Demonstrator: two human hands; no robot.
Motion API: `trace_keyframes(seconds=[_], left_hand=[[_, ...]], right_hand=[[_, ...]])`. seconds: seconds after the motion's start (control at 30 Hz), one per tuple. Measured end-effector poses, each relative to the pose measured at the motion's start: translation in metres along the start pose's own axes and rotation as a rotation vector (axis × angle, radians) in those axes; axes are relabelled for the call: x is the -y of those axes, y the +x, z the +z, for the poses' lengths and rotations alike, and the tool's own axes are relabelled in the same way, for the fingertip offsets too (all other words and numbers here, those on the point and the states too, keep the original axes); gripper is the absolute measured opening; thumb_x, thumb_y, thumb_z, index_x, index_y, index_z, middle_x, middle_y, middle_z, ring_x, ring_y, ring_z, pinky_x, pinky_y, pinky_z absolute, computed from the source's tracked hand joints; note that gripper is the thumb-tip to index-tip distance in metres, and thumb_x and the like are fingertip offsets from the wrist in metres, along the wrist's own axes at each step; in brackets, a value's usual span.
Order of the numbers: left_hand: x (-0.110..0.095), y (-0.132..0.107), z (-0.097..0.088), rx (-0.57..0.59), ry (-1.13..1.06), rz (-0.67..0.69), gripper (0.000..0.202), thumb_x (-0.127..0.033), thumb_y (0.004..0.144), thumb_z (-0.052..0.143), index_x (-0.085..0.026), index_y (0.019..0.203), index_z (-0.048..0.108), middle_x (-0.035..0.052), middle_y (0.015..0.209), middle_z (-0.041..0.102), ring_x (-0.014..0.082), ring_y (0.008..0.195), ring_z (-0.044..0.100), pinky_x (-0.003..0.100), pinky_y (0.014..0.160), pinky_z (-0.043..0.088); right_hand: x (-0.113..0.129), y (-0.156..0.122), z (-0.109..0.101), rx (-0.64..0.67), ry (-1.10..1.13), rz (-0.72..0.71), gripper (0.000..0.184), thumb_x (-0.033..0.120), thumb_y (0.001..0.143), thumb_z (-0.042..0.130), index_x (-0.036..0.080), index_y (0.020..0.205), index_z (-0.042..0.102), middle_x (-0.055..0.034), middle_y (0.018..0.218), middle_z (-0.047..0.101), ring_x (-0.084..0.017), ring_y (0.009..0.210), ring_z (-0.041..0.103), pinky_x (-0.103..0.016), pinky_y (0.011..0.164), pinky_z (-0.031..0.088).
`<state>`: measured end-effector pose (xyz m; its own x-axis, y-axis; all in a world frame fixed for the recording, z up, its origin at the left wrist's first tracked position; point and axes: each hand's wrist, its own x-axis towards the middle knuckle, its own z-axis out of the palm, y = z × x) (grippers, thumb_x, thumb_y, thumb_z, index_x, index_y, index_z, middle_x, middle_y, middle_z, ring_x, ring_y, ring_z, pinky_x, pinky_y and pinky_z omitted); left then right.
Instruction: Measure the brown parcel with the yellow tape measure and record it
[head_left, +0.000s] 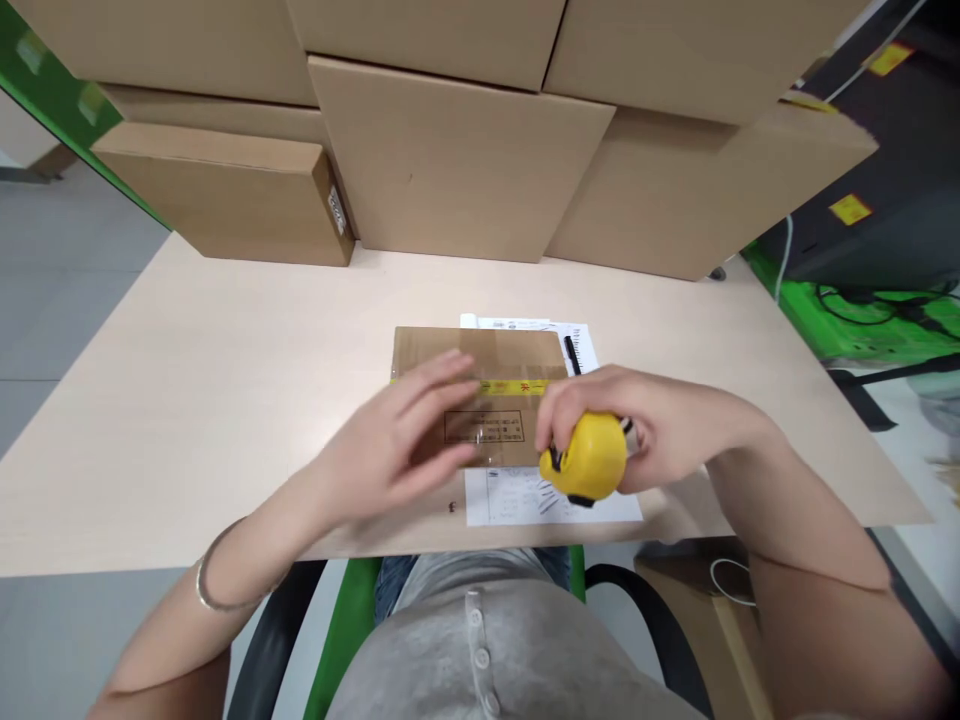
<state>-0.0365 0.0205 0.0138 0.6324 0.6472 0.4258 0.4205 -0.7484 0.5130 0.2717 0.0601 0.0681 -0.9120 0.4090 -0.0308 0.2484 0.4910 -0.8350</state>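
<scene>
A small flat cardboard box (517,362) with a yellow tape strip across it lies on the table in front of me. My left hand (397,445) hovers over its left half, fingers stretched out and apart, blurred by motion, holding nothing. My right hand (645,430) is closed around a round yellow tape measure (589,458) at the box's near right corner. Printed paper sheets (525,498) lie under the box, and a black pen (572,354) rests on them by the far right corner.
Large cardboard boxes (450,160) stand stacked along the back of the light wooden table (187,400). A smaller box (225,200) sits at the back left. Green flooring with black cables (877,310) lies to the right. A chair armrest (645,590) shows below the table edge.
</scene>
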Motion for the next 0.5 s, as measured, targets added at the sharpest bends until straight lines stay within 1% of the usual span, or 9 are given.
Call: trace_keyframes(seconds=[0.03, 0.1, 0.17, 0.23, 0.27, 0.3, 0.4, 0.43, 0.5], left_hand=[[-0.011, 0.003, 0.004, 0.064, 0.041, 0.017, 0.05, -0.042, 0.104, 0.058, -0.022, 0.149, 0.048, 0.0158, 0.158, 0.056, 0.0305, 0.149, 0.052, 0.052, 0.119, 0.052], [-0.023, 0.007, 0.013, 0.145, 0.113, 0.038, 0.043, -0.045, 0.105, 0.055, -0.015, 0.136, 0.055, 0.0208, 0.146, 0.064, 0.0326, 0.141, 0.06, 0.049, 0.112, 0.058], [-0.025, 0.007, 0.02, 0.175, 0.159, 0.049, 0.038, -0.049, 0.105, 0.053, -0.014, 0.119, 0.06, 0.0218, 0.136, 0.071, 0.0344, 0.135, 0.065, 0.05, 0.109, 0.059], [-0.022, 0.007, 0.025, 0.18, 0.199, 0.077, 0.038, -0.052, 0.105, 0.052, -0.016, 0.112, 0.062, 0.0209, 0.132, 0.072, 0.0351, 0.133, 0.066, 0.05, 0.107, 0.059], [-0.02, 0.006, 0.026, 0.185, 0.229, 0.1, 0.039, -0.052, 0.104, 0.051, -0.016, 0.115, 0.063, 0.0204, 0.134, 0.071, 0.0355, 0.133, 0.066, 0.05, 0.106, 0.059], [-0.019, 0.005, 0.028, 0.195, 0.266, 0.128, 0.041, -0.052, 0.104, 0.051, -0.018, 0.123, 0.063, 0.0196, 0.135, 0.07, 0.0361, 0.133, 0.065, 0.051, 0.105, 0.059], [-0.019, 0.005, 0.031, 0.238, 0.385, 0.204, 0.049, -0.05, 0.106, 0.049, -0.031, 0.151, 0.054, 0.0177, 0.137, 0.067, 0.0384, 0.132, 0.064, 0.056, 0.104, 0.055], [-0.02, 0.005, 0.032, 0.25, 0.409, 0.216, 0.05, -0.049, 0.106, 0.048, -0.035, 0.155, 0.051, 0.0171, 0.136, 0.066, 0.0385, 0.131, 0.063, 0.057, 0.105, 0.053], [-0.022, 0.006, 0.035, 0.266, 0.433, 0.227, 0.051, -0.048, 0.107, 0.047, -0.038, 0.156, 0.049, 0.016, 0.134, 0.067, 0.0377, 0.13, 0.062, 0.057, 0.107, 0.05]], right_hand=[[-0.001, -0.002, 0.003, 0.029, -0.037, 0.007, 0.041, 0.006, 0.073, 0.073, 0.028, 0.106, 0.065, -0.0013, 0.112, 0.073, -0.019, 0.093, 0.072, -0.033, 0.081, 0.058], [-0.004, 0.001, 0.007, 0.032, -0.098, 0.016, 0.034, 0.009, 0.076, 0.073, 0.027, 0.104, 0.067, -0.0029, 0.111, 0.07, -0.018, 0.092, 0.07, -0.033, 0.081, 0.058], [-0.009, 0.008, 0.003, 0.01, -0.11, 0.012, 0.031, 0.011, 0.077, 0.074, 0.026, 0.104, 0.068, -0.0036, 0.11, 0.07, -0.019, 0.093, 0.069, -0.034, 0.083, 0.058], [-0.014, 0.016, -0.007, -0.019, -0.097, 0.026, 0.034, 0.012, 0.076, 0.074, 0.026, 0.106, 0.068, -0.0031, 0.108, 0.072, -0.02, 0.095, 0.069, -0.035, 0.084, 0.059], [-0.017, 0.02, -0.015, -0.039, -0.084, 0.047, 0.036, 0.012, 0.075, 0.074, 0.026, 0.107, 0.068, -0.0027, 0.109, 0.073, -0.021, 0.095, 0.07, -0.035, 0.083, 0.059], [-0.021, 0.024, -0.024, -0.058, -0.067, 0.069, 0.038, 0.012, 0.074, 0.075, 0.027, 0.109, 0.069, -0.0024, 0.11, 0.075, -0.021, 0.095, 0.07, -0.035, 0.081, 0.059], [-0.035, 0.037, -0.052, -0.109, -0.038, 0.098, 0.04, 0.014, 0.072, 0.077, 0.027, 0.11, 0.069, -0.0026, 0.115, 0.075, -0.023, 0.101, 0.07, -0.037, 0.084, 0.06], [-0.042, 0.042, -0.062, -0.127, -0.042, 0.097, 0.04, 0.016, 0.072, 0.078, 0.027, 0.108, 0.069, -0.0026, 0.116, 0.075, -0.023, 0.103, 0.07, -0.039, 0.088, 0.059], [-0.056, 0.052, -0.08, -0.162, -0.045, 0.104, 0.038, 0.019, 0.069, 0.081, 0.027, 0.105, 0.07, -0.0022, 0.115, 0.074, -0.024, 0.106, 0.068, -0.043, 0.095, 0.057]])
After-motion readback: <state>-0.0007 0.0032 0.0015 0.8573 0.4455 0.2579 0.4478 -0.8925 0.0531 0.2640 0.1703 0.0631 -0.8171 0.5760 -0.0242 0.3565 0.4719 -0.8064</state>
